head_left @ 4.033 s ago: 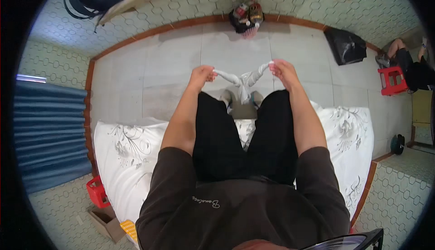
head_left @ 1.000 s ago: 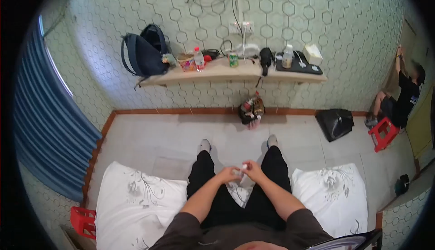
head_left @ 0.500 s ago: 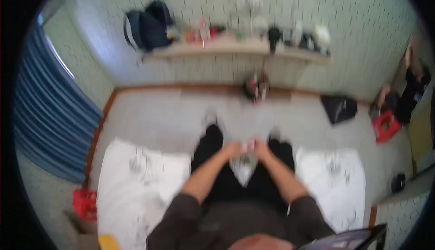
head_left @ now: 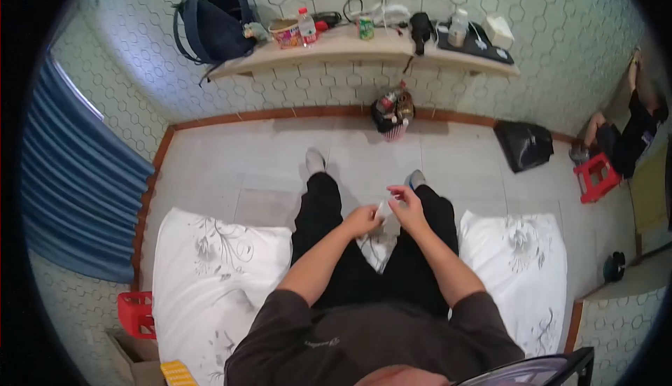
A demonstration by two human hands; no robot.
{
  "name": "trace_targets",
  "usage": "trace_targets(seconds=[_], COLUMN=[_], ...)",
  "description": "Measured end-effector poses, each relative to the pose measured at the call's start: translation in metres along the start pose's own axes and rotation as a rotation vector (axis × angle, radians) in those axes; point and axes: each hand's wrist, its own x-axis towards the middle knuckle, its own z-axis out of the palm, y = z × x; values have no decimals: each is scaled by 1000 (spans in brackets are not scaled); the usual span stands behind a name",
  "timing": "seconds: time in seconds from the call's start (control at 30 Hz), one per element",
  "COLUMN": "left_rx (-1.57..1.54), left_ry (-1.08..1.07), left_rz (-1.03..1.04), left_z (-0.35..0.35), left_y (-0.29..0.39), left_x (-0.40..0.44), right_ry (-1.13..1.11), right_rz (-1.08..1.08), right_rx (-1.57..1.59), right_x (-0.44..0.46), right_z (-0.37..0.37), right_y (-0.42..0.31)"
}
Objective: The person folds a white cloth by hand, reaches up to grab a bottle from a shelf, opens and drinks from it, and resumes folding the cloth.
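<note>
Floor tiles [head_left: 273, 155] look pale. The left hand [head_left: 362, 220] pinches something white [head_left: 383, 210]. Beside it, the right hand [head_left: 409, 211] has spread fingers.

Glossy plastic bag [head_left: 523, 146], cloth curtain [head_left: 84, 190] (matt)

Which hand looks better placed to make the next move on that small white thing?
Probably the right: the right hand has its fingers spread close to the white item, seemingly free, while the left hand appears to grip it.
</note>
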Motion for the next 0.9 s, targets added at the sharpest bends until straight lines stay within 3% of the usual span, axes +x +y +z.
trace_targets(seconds=[0.03,0.1,0.13,0.2,0.27,0.3,0.4,0.47,0.57,0.67,0.77,0.8,0.87,0.9], left_rx=[2,67,-38,-127,-49,-57,-134,-144,-251,-339,-488,-537,-674,-759], left_ry=[22,168,76,-21,75,58,115,157,314,355,239,214,226,249], left_rz=[11,95,-143,-347,-55,-63,-34,2,134,145,11,-32,-65,-71], left_z=[-9,4,5,-13,-13,-4,4,-11,9,-4,-10,-11,-9,-9], left_y=[-4,-27,-31,-21,-17,-16,-13,-10,-39,-27,-12,-9,-8,-6], left_x=[15,7,3,22,15,12,10,23,18,22,17,18,19,18], right_ry=[-10,-187,-296,-589,-537,-514,-769,-772,-662,-302,-286,-277,-273,-457], right_rz=[-22,-241,-359,-852,-844,-834,-834,-848,-659,-292,-110,-42,19,167], right_rx=[-4,516,531,802,970,1026,1063,929,695,495,55,77,94,-110], right_x=[19,4,-12,-1,-18,-26,-29,-15,9,43,46,33,5,-4], right_z=[2,9,4,7,10,8,0,-1,2,15,9,13,13,11], right_y=[-46,-144,-199,-267,-308,-321,-331,-336,-284,-188,-50,-3,42,44])
